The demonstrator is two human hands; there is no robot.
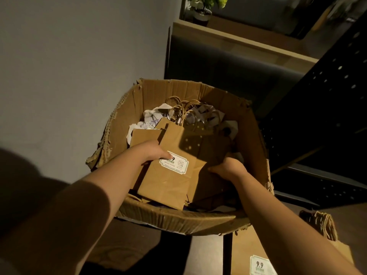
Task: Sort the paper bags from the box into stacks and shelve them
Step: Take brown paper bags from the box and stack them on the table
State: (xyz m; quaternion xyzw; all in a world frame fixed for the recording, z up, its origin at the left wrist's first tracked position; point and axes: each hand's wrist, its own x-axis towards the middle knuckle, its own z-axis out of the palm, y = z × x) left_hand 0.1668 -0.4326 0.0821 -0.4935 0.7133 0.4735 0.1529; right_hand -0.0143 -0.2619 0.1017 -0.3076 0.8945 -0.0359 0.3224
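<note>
- Left hand inside the box, thumb pressed on the label of a brown bag, fingers curled under its edge.
- Right hand grips the same bundle's opposite side.
- Beyond both hands: more bags with twine handles.
- Below the right forearm, outside the box: another labelled bag.
</note>
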